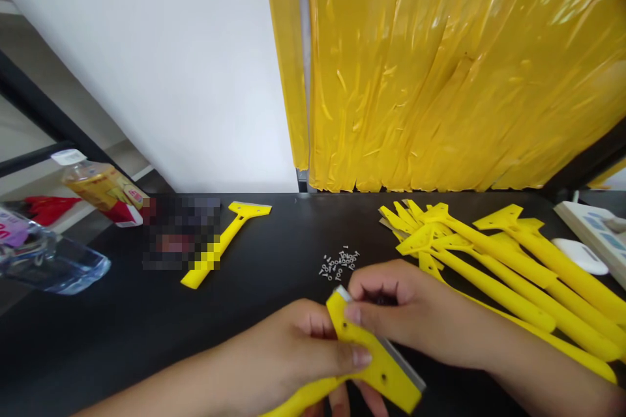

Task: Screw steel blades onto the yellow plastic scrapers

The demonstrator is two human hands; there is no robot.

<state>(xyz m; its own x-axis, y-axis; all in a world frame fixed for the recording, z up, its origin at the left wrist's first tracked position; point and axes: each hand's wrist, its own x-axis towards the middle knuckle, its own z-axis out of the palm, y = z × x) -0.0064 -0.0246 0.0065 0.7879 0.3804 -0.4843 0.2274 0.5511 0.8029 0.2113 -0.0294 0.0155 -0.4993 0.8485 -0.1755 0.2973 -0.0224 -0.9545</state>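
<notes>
Gripped between the thumb and fingers of the left hand (298, 352), a yellow scraper (379, 365) is held at the neck, low in the view, over the black table (141, 313). Its head is tilted down to the right, and the corner nearest the small metal parts (340, 264) is pinched by the right hand (411, 306), beside the metal strip (407, 368). The small metal parts are scattered just beyond the right hand. To the right, a pile of yellow scrapers (499, 267) is crossed by the right forearm; a white case (581, 255) is set beside it. On the left, a lone scraper (225, 241), a labelled bottle (105, 189) and a clear bottle (53, 267) are seen. The table's far edge is bordered by a white panel (171, 65) and yellow sheeting (440, 78). Dark surface is exposed between the lone scraper and the small metal parts. A patch beside the lone scraper is pixelated, the held handle is cut off by the lower frame, and some left fingers are hidden beneath the head.
</notes>
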